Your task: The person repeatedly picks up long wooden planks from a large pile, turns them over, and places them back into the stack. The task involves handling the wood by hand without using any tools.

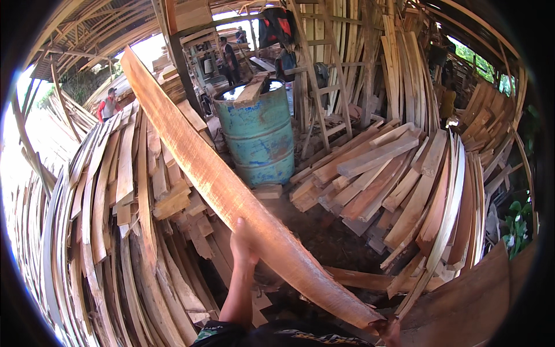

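A long reddish-brown wooden plank (225, 185) slants across the view, from the far upper left down to the lower right. My left hand (244, 244) is closed around its left edge, at about its lower middle, with the thumb resting on the broad face. At the near end of the plank, my right hand (390, 332) grips the corner; most of its fingers are hidden or cut off by the picture's lower edge. The plank is raised above the stacked timber and the ground.
A rusty blue-green drum (257, 136) stands ahead with a wood piece on top. Board stacks (115, 191) fill the left, and piled lumber (393, 173) lies on the right. A ladder (324, 75) leans behind. One person (108, 107) is at far left, another (230, 61) beyond the drum.
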Demonstrator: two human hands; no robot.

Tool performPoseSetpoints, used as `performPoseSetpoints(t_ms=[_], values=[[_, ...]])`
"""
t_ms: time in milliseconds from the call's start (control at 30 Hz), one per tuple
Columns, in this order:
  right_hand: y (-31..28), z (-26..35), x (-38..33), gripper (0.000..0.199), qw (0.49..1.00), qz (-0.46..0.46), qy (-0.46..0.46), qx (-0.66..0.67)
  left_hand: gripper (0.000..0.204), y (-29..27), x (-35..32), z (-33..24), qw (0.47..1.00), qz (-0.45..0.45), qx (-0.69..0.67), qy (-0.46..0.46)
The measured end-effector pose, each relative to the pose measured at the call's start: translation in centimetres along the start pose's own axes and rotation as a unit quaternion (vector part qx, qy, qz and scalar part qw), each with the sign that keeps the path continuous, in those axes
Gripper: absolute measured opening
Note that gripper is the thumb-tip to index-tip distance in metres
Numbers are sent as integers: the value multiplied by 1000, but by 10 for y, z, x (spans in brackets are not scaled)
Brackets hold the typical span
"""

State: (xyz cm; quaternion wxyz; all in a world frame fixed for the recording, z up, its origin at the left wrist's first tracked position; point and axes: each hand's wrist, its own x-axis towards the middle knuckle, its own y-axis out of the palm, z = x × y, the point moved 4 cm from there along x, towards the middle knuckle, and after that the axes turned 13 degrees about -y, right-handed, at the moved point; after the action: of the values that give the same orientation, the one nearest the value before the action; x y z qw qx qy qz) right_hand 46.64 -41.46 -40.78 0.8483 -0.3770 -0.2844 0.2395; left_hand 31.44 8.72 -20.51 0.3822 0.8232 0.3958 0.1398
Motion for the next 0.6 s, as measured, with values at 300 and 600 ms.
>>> performPoseSetpoints(t_ms=[300, 600], values=[[166, -155, -68, 55, 972, 177, 155, -22, 40, 25, -35, 63, 999, 8, 43, 28], [227, -114, -115, 43, 974, 143, 140, 104, 49, 67, -44, 94, 989, 44, 140, -22]])
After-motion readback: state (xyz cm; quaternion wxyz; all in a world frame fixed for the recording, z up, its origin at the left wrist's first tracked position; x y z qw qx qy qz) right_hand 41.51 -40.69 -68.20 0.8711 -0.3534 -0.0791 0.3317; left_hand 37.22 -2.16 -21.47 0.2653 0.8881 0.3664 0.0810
